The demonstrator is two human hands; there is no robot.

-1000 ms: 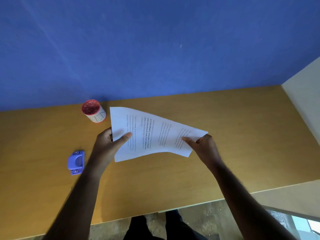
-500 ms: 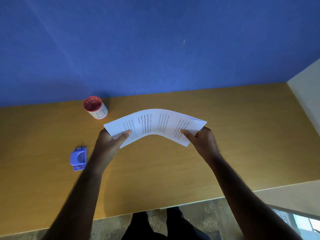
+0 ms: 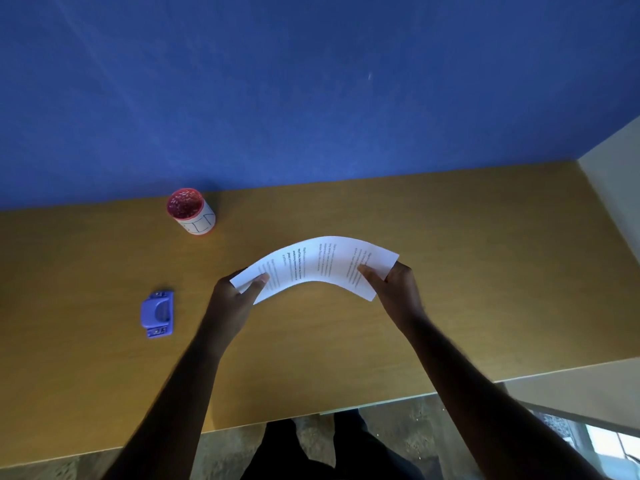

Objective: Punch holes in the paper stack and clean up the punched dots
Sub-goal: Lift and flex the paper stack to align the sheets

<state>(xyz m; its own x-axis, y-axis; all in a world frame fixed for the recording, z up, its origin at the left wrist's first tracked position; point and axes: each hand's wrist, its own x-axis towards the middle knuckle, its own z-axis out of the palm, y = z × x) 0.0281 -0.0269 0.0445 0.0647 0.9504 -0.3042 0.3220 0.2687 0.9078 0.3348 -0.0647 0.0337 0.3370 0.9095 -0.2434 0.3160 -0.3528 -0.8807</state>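
Note:
A white printed paper stack (image 3: 317,265) is held above the middle of the wooden desk (image 3: 450,271), bowed upward in an arch. My left hand (image 3: 232,299) grips its left end, thumb on top. My right hand (image 3: 398,292) grips its right end the same way. A small purple hole punch (image 3: 157,314) lies flat on the desk to the left of my left hand, apart from it. A red-and-white cup (image 3: 191,211) holding small paper dots stands at the back left by the wall.
A blue wall (image 3: 311,98) rises right behind the desk. A pale side panel (image 3: 616,188) closes off the right end. The desk's front edge runs just above my legs, with floor below.
The paper stack has dropped from tilted up facing me to nearly level and bent into an arch. Both hands moved lower with it.

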